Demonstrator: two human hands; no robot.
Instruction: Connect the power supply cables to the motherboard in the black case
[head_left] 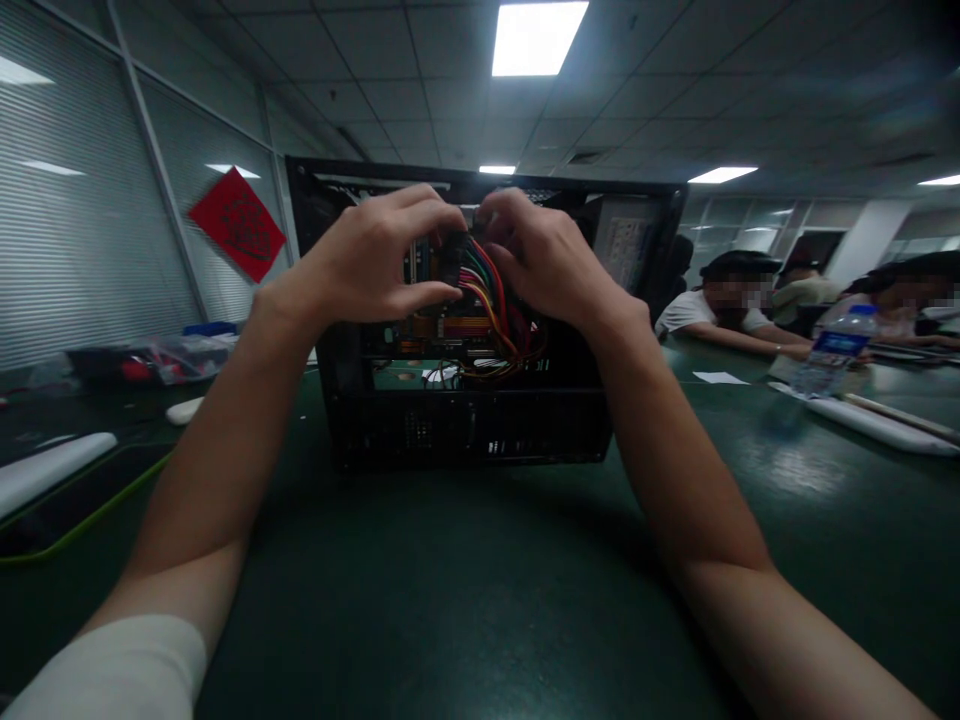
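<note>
An open black computer case (472, 425) stands on the table in front of me, with a circuit board (465, 328) inside. My left hand (375, 255) reaches in from the left. Its thumb and fingers bracket a dark cable connector (451, 262) from below and above. From that connector a bundle of coloured wires (491, 290) bends down to the right. On the other side of the bundle is my right hand (544, 255), its fingers curled near the top of the connector. Its fingertips are partly hidden, so what they pinch is unclear.
A metal power supply box (624, 245) sits at the case's upper right. A green-edged phone-like slab (79, 505) and plastic-wrapped items (150, 360) lie left. A water bottle (836, 350) and white paper (720, 378) are on the right. Other people (731, 300) sit beyond.
</note>
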